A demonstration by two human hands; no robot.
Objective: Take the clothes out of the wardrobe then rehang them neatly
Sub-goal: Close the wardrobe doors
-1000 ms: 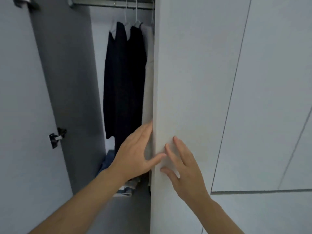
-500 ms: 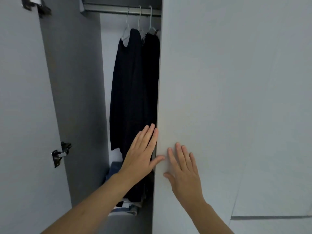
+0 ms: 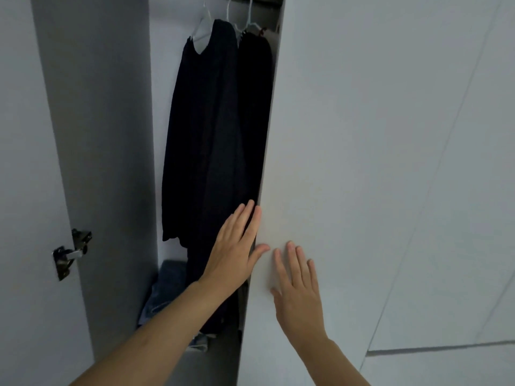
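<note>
Pressing flat: right hand [image 3: 298, 291] on door [image 3: 362, 162], left hand [image 3: 234, 252] at its edge

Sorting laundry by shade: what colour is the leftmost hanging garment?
Very dark navy, near black: the long hanging garment, head view.

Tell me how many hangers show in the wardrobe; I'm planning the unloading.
3 hanger hooks show at the top: one carrying the left dark garment, two above the right dark garment. The door may hide more.

Both flat hands, left hand [image 3: 234, 252] and right hand [image 3: 299, 291], press the wardrobe door [image 3: 362, 162].
</note>
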